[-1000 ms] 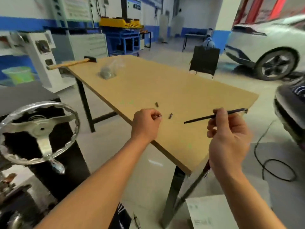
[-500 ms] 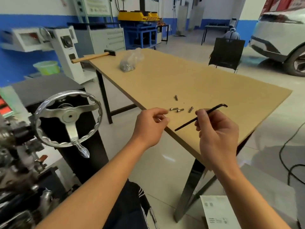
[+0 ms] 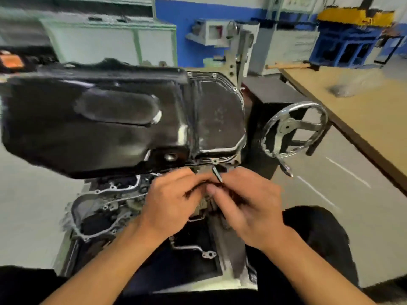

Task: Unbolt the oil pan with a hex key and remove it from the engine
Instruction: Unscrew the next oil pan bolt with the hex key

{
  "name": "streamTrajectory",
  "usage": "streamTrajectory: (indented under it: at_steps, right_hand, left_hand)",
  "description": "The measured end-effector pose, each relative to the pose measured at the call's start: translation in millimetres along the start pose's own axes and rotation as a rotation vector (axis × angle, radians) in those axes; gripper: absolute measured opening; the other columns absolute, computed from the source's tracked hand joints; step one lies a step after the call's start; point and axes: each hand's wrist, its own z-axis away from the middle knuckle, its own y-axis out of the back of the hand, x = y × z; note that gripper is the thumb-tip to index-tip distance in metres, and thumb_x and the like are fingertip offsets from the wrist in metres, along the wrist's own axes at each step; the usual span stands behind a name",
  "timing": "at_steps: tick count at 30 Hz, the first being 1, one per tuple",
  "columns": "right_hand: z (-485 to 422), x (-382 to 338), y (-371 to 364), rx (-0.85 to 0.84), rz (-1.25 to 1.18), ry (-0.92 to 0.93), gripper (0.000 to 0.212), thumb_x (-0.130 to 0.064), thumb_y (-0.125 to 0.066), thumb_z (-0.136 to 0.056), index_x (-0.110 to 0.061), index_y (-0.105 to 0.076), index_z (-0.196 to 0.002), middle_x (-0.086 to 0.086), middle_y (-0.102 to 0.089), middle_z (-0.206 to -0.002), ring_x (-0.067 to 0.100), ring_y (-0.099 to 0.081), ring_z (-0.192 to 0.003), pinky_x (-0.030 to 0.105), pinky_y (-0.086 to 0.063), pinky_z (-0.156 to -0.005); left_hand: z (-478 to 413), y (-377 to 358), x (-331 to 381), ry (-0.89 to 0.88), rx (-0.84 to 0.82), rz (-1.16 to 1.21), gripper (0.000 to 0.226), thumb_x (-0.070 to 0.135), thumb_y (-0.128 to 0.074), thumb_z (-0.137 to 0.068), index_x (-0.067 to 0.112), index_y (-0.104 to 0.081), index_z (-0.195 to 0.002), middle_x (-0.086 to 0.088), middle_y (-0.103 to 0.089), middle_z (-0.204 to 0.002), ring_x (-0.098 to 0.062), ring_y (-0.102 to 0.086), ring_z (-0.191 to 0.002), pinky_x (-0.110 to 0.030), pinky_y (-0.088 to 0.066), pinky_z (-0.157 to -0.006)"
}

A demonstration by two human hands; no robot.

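A large black oil pan (image 3: 92, 119) sits on top of the upturned engine (image 3: 114, 208), filling the middle and left of the view. Its silver flange runs along the near edge, with a bolt hole (image 3: 214, 161) just above my hands. My right hand (image 3: 248, 201) grips the black hex key (image 3: 217, 173), whose tip points up at that flange. My left hand (image 3: 174, 199) meets the right one, its fingers curled at the key's lower part. The picture is blurred, so the exact finger contact is unclear.
A chrome handwheel (image 3: 295, 130) of the engine stand sticks out to the right of the pan. A wooden table (image 3: 370, 119) stands at the right with a hammer (image 3: 288, 66) and a plastic bag (image 3: 343, 90). My dark-clothed knee (image 3: 317, 236) is at lower right.
My view has swung left from the table to the engine. Both hands have moved from over the table edge to the pan's near flange, and the hex key now points at it.
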Motion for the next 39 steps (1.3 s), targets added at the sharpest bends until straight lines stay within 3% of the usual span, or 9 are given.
streamTrajectory:
  at_steps: [3,6,11,15,22,25,30,35,39]
  right_hand:
    - [-11.9,-8.7,-40.8,-0.014,-0.032,0.082,0.012,-0.009,-0.072,-0.089,0.001,-0.076,-0.095,-0.012,-0.062,-0.090,-0.005,-0.056,-0.083,0.015,-0.043,-0.078]
    - [-16.7,-9.4,-68.7,-0.070,-0.050,0.145,0.012,-0.006,-0.071,-0.089,0.003,-0.076,-0.096,0.002,-0.072,-0.091,0.010,-0.067,-0.081,0.020,-0.050,-0.079]
    - [-17.6,-4.8,-96.6,-0.160,0.034,0.217,0.015,0.004,-0.074,-0.083,0.005,-0.076,-0.098,0.010,-0.075,-0.091,0.020,-0.069,-0.078,0.020,-0.051,-0.081]
    - [-26.1,-7.4,-114.0,-0.175,0.118,0.198,0.014,0.000,-0.072,-0.087,0.004,-0.076,-0.101,0.012,-0.075,-0.090,0.023,-0.069,-0.078,0.019,-0.048,-0.082]
    - [-24.1,-2.7,-105.3,-0.193,0.124,0.180,0.016,0.003,-0.073,-0.086,0.004,-0.075,-0.102,0.013,-0.075,-0.091,0.026,-0.071,-0.079,0.032,-0.055,-0.076]
    - [-21.1,-1.6,-106.4,-0.160,0.107,0.162,0.015,0.002,-0.073,-0.087,0.004,-0.076,-0.101,0.013,-0.075,-0.090,0.026,-0.071,-0.079,0.031,-0.055,-0.076]
    - [-9.1,-1.4,-107.7,-0.166,0.073,0.177,0.017,0.003,-0.073,-0.086,0.005,-0.075,-0.103,0.014,-0.074,-0.090,0.027,-0.070,-0.079,0.034,-0.056,-0.076]
    - [-8.1,2.1,-107.5,-0.174,0.045,0.181,0.019,0.004,-0.073,-0.086,0.005,-0.075,-0.104,0.014,-0.074,-0.091,0.026,-0.070,-0.079,0.035,-0.056,-0.075]
    - [-6.9,-0.4,-110.4,-0.171,0.040,0.176,0.017,0.004,-0.073,-0.087,0.004,-0.074,-0.104,0.014,-0.074,-0.091,0.026,-0.070,-0.079,0.036,-0.057,-0.075]
  left_hand:
    - [26.3,26.4,-26.1,0.067,0.185,-0.082,0.021,0.019,-0.064,-0.090,0.005,-0.078,-0.099,-0.003,-0.074,-0.081,-0.001,-0.061,-0.072,-0.018,-0.053,-0.068]
    - [40.7,40.7,-44.8,0.112,0.308,-0.155,0.019,0.017,-0.069,-0.087,0.004,-0.078,-0.099,-0.005,-0.077,-0.085,-0.001,-0.064,-0.072,-0.020,-0.057,-0.067]
    - [51.5,54.7,-63.1,0.115,0.322,-0.224,0.019,0.009,-0.073,-0.085,0.005,-0.077,-0.104,-0.007,-0.077,-0.086,-0.017,-0.073,-0.068,-0.034,-0.059,-0.056]
    - [56.7,53.9,-66.7,0.093,0.315,-0.202,0.025,0.002,-0.069,-0.085,0.001,-0.073,-0.110,-0.009,-0.077,-0.094,-0.018,-0.074,-0.079,-0.035,-0.062,-0.064]
    - [54.4,35.1,-71.4,0.065,0.370,-0.207,0.023,-0.003,-0.069,-0.086,-0.001,-0.073,-0.109,-0.012,-0.075,-0.100,-0.020,-0.074,-0.087,-0.036,-0.062,-0.070]
    - [53.0,30.6,-70.6,0.089,0.380,-0.175,0.023,-0.002,-0.064,-0.088,-0.001,-0.072,-0.109,-0.012,-0.076,-0.098,-0.017,-0.073,-0.086,-0.030,-0.061,-0.074]
    - [65.2,30.3,-67.8,0.119,0.362,-0.166,0.021,0.002,-0.062,-0.090,-0.003,-0.072,-0.107,-0.011,-0.075,-0.089,-0.001,-0.062,-0.082,-0.009,-0.050,-0.078]
    - [64.4,28.6,-68.2,0.111,0.363,-0.157,0.019,-0.002,-0.065,-0.088,-0.007,-0.072,-0.105,-0.013,-0.074,-0.088,0.001,-0.060,-0.083,-0.004,-0.045,-0.082]
    - [64.3,31.3,-65.6,0.120,0.368,-0.149,0.022,0.007,-0.059,-0.094,-0.007,-0.072,-0.103,-0.013,-0.073,-0.081,0.008,-0.051,-0.084,0.002,-0.039,-0.081]
